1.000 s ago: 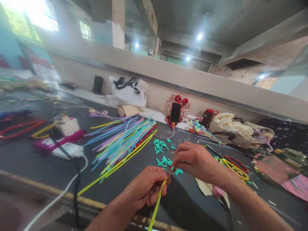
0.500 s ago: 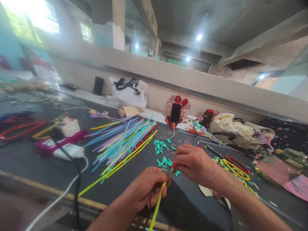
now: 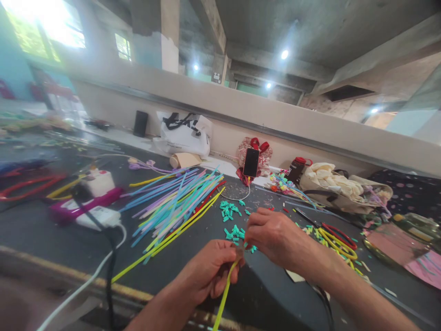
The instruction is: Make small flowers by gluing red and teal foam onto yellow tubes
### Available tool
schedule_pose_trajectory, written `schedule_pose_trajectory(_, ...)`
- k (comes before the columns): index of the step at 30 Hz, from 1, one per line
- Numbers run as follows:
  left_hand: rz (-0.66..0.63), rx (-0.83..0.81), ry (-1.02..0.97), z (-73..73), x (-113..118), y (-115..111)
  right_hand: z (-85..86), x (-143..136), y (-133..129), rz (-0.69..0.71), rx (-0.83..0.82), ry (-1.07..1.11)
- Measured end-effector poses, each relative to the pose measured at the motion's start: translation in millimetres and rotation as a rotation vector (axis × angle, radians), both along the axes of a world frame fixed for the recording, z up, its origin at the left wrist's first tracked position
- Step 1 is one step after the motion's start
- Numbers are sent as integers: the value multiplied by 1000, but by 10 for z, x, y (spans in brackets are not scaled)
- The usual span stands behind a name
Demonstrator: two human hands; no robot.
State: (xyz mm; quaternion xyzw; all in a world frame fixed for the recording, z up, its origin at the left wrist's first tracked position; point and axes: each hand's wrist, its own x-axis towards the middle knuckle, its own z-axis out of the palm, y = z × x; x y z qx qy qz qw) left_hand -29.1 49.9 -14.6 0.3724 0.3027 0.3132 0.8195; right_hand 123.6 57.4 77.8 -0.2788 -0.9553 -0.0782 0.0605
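My left hand [image 3: 220, 264] is closed round a yellow pipe cleaner [image 3: 224, 299], whose long end hangs down toward the table's front edge. Fingertips of my right hand [image 3: 270, 234] are pinched together right beside the left thumb. A bit of teal shows between the two hands, but what the right fingers grip is mostly hidden. Just beyond the hands lie loose piles of short teal cut pieces [image 3: 236, 232]. To the left, a fan of long pastel pipe cleaners [image 3: 175, 202] is spread on the dark table.
Scissors with red and yellow handles [image 3: 339, 241] lie to the right among yellow scraps. A phone [image 3: 251, 162] leans against a patterned bag at the back. At left sits a purple-and-white power strip [image 3: 89, 209] with cables. A cream cloth bag [image 3: 341, 184] rests back right.
My right hand has shifted slightly, its fingertips staying close to the left ones. The left hand keeps the yellow pipe cleaner almost in the same place.
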Motion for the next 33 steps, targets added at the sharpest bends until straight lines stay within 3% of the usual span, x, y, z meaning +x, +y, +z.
schedule_pose_trajectory(11, 15, -7, 7, -53, 2, 14, -38, -2, 4, 24, 10, -2)
schedule_pose_trajectory(17, 20, -11, -1, -44, -17, 17, 16, 48, 14, -65, -28, 95)
schedule_pose_trajectory(21, 87, 3, -43, -25, -28, 2, -34, 109, -50, -229, -115, 464)
schedule_pose_trajectory(26, 205, 75, -45, 52, -15, -58, -471, 41, -200, -491, -362, 984)
schedule_pose_trajectory(29, 266, 149, -12, 97, 7, -99, -691, -76, -258, -519, -585, 1303)
schedule_pose_trajectory(33, 324, 221, 24, 118, 32, -143, -704, -191, -314, -438, -727, 1522)
